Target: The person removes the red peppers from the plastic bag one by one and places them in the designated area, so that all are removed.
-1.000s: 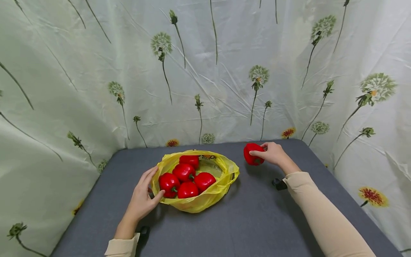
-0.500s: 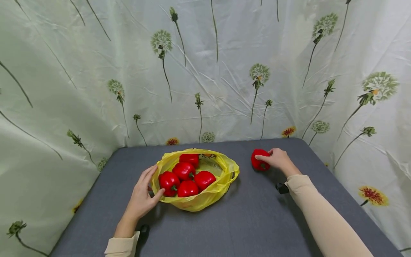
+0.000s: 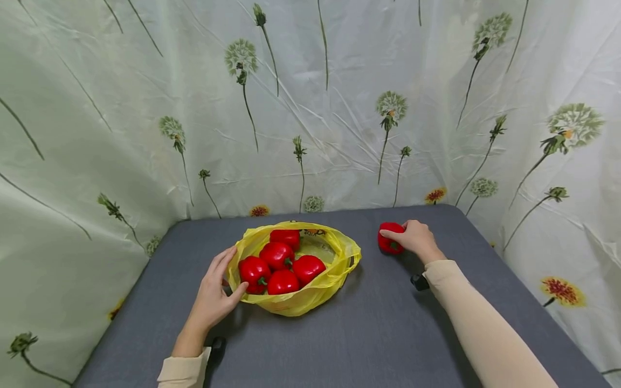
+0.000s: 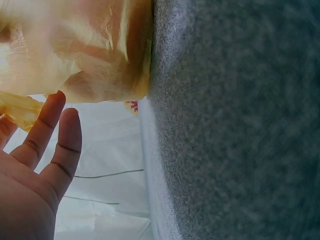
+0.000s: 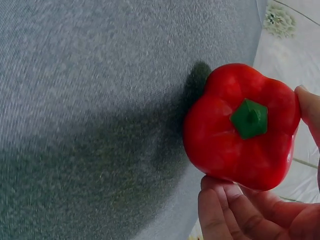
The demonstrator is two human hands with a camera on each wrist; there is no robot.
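My right hand grips a glossy red bell pepper at the right of the table, thumb on one side and fingers on the other. Its green stem faces the right wrist camera, and the pepper is right at the table surface. At the left, a yellow plastic bag stands with its mouth spread wide. Several red bell peppers lie inside it. My left hand rests at the bag's left rim, its fingers extended and spread from the thumb; the left wrist view shows a yellow flap by the fingers.
Both hands are over a dark grey cloth-covered table. A pale curtain printed with dandelions hangs close behind and along both sides of it.
My right hand has lowered the pepper toward the table, shifting it a little to the right, and keeps its grip. My left hand and the bag have stayed put.
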